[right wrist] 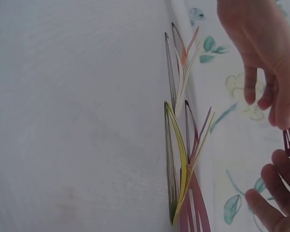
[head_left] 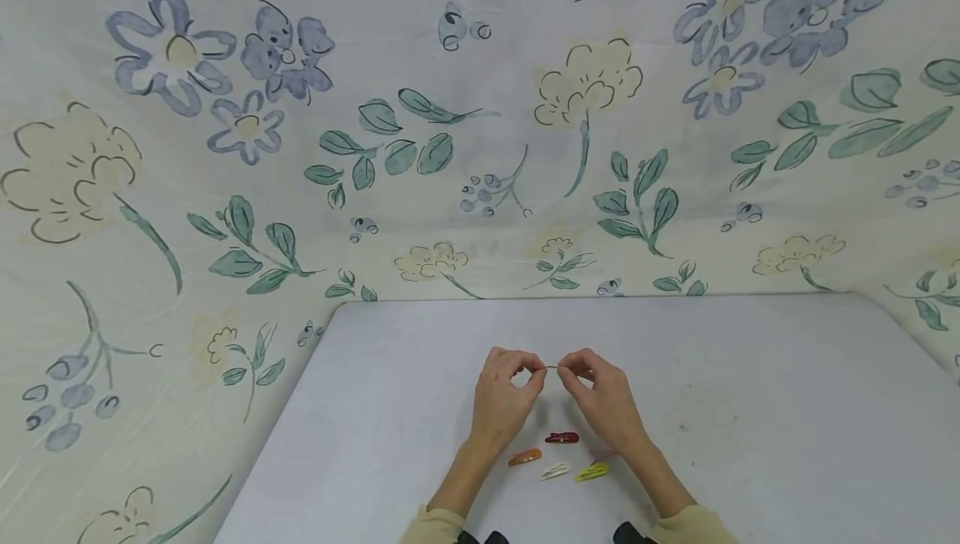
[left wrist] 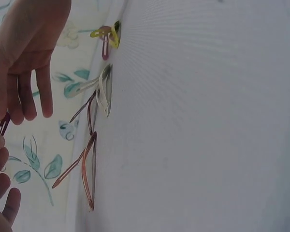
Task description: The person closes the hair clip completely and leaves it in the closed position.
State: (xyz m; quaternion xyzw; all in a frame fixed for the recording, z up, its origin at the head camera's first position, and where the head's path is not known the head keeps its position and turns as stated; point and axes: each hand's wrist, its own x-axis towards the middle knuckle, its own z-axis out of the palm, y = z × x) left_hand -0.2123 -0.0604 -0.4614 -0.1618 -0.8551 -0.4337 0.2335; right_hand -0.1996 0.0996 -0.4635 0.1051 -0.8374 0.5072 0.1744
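Note:
Between the fingertips of both hands, above the table, a small dark maroon snap hair clip is held. My left hand pinches one end and my right hand pinches the other; only a thin dark line of the clip shows in the head view. Below the hands lie more snap hair clips: a dark red one, an orange one, a white one and a yellow one. A pinkish clip lies beside the yellow one, partly covered by the right forearm in the head view. Several clips stand bent open in the wrist views.
The white tabletop spreads to both sides, with faint brownish marks at right. A flower-patterned cloth rises behind the far edge and along the sides. Black objects show near the wrists at the bottom.

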